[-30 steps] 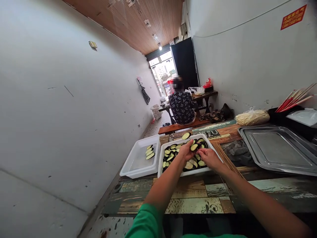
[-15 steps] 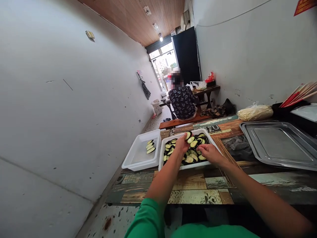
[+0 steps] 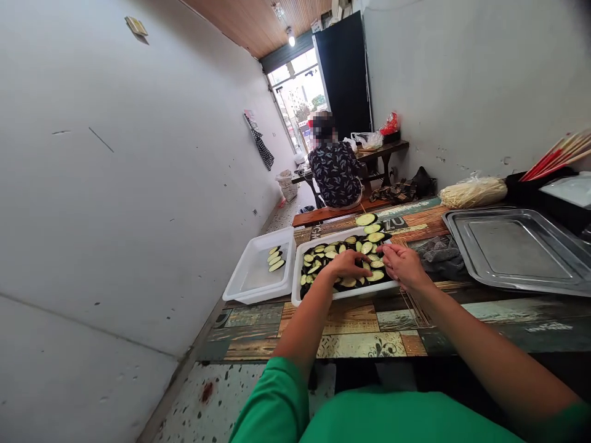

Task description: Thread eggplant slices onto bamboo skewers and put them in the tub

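Observation:
My right hand (image 3: pixel 405 266) is closed in a pinch on the lower end of a skewer threaded with several eggplant slices (image 3: pixel 375 237). The skewer slants up and away over the far right part of a white tray (image 3: pixel 298 289), its thin tip showing past the last slice. Dark-skinned, pale-fleshed loose eggplant slices (image 3: pixel 318 261) fill that tray. Over the pile, my left hand (image 3: pixel 347 264) reaches down with its fingers apart, touching slices near the tray's right side. Whether it grips one is hard to see.
Left of the slices, a second white tray (image 3: pixel 244 283) holds a short row of eggplant slices (image 3: pixel 276 259). Thin sticks (image 3: pixel 415 311), a grey cloth (image 3: pixel 441 255) and metal trays (image 3: pixel 517 246) lie to the right. A seated person (image 3: pixel 336 175) faces away beyond the table.
The skewer with its slices now points upward in view beyond my right hand. My left hand has left the upper slices and come down onto the pile. The camera view has shifted slightly.

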